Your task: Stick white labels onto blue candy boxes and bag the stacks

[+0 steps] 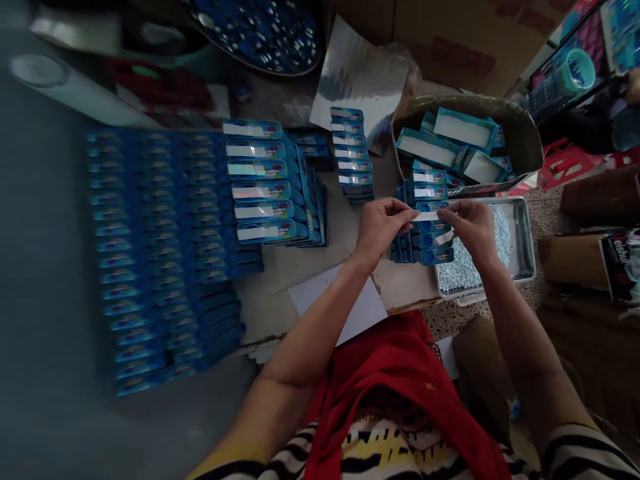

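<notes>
Through the head view I am watching the left hand (381, 230) and the right hand (473, 230) working over blue boxes (437, 257) on the tabletop (267, 297). The left fingers are pinching one end of a white strip (426, 216), and the right fingers are pinching the other, so it is stretching between them. A tilted second strip (444, 238) is showing just below the right fingers; I cannot tell whether they are gripping it. A metal tray (529, 243) is lying beside the boxes.
</notes>
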Demonstrator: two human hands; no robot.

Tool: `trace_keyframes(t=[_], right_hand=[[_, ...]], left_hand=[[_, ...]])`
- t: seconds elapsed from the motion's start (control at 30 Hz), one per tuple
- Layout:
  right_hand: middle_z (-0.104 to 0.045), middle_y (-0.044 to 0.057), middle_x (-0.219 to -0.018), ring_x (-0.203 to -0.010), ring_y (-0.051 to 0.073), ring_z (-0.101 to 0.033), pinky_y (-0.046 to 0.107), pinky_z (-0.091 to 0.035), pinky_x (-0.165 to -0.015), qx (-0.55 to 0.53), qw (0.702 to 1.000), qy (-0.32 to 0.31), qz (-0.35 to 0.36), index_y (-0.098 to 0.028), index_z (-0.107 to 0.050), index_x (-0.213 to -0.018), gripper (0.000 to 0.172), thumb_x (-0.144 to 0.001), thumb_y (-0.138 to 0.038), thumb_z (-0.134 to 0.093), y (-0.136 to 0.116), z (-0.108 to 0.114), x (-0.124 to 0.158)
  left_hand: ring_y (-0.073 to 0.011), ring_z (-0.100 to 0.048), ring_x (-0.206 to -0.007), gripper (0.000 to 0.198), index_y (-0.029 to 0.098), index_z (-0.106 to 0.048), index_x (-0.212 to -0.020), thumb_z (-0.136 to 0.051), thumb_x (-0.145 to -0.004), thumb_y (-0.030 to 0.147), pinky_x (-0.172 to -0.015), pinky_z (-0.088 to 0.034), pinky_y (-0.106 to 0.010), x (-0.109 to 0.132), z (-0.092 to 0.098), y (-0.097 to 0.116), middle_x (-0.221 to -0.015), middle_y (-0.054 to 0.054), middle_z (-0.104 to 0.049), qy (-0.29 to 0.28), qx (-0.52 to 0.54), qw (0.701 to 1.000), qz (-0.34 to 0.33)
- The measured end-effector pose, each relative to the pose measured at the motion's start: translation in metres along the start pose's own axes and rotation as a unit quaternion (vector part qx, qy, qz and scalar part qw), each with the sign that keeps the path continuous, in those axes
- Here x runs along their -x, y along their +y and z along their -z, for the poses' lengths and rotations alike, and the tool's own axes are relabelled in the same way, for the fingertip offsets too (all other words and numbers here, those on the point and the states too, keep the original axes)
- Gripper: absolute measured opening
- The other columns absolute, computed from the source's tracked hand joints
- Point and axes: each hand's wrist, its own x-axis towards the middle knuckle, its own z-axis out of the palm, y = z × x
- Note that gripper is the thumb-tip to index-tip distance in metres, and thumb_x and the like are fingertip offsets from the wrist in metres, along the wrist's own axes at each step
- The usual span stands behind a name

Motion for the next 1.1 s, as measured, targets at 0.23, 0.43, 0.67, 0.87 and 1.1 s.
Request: trace_keyframes(t=[0.23,0.43,0.67,0.87,1.1], right_hand=[[-0.064,-0.001,-0.062,-0.063,0.017,-0.06,0.029,-0.042,-0.061,0.076,0.997,0.007,0.014,-0.021,-0.08,-0.076,0.018,-0.081,-0.038,-0.078,0.001,-0.018,-0.022],[-0.062,-0.002,-0.066,-0.068,0.02,-0.06,0.036,-0.047,-0.072,0.136,0.99,0.016,-0.03,-0.022,-0.066,-0.071,0.028,-0.073,-0.04,-0.086,0.012,-0.023,-0.037],[-0.055,-0.006,-0.067,-0.065,0.016,-0.053,0.031,-0.044,-0.063,0.052,0.996,0.058,-0.053,-0.025,-0.052,-0.077,0.052,-0.063,-0.052,-0.095,0.024,-0.009,-0.039],[-0.054,-0.006,-0.064,-0.058,0.014,-0.053,0.028,-0.041,-0.055,-0.09,0.994,0.06,0.002,-0.026,-0.053,-0.083,0.048,-0.082,-0.064,-0.083,-0.012,0.001,-0.01],[-0.054,-0.007,-0.063,-0.056,0.011,-0.053,0.026,-0.04,-0.052,-0.149,0.989,-0.004,0.019,-0.026,-0.054,-0.087,0.051,-0.082,-0.069,-0.082,-0.013,-0.004,0.004]], left_hand=[[-0.0105,-0.065,-0.059,0.022,0.015,-0.073,-0.077,-0.089,-0.073,0.029,-0.057,-0.052,-0.021,-0.024,0.007,-0.008,-0.067,-0.001,-0.071,0.014,-0.028,0.999,0.01],[-0.0111,-0.065,-0.061,0.027,0.016,-0.071,-0.081,-0.092,-0.071,0.03,-0.06,-0.054,-0.023,-0.039,0.004,-0.038,-0.07,0.0,-0.071,0.018,0.008,0.998,0.053],[-0.0126,-0.063,-0.067,0.045,0.02,-0.062,-0.092,-0.096,-0.07,0.039,-0.062,-0.049,-0.025,-0.044,-0.008,-0.075,-0.077,0.001,-0.068,0.124,0.081,0.977,0.152],[-0.0115,-0.063,-0.063,0.04,0.02,-0.072,-0.1,-0.081,-0.085,0.055,-0.056,-0.047,-0.023,0.012,-0.005,-0.032,-0.083,-0.001,-0.071,0.082,-0.003,0.995,-0.061],[-0.0107,-0.057,-0.052,0.038,0.019,-0.074,-0.078,-0.092,-0.07,0.052,-0.049,-0.044,-0.023,0.041,-0.015,-0.007,-0.064,0.0,-0.068,-0.033,0.023,0.999,-0.004]])
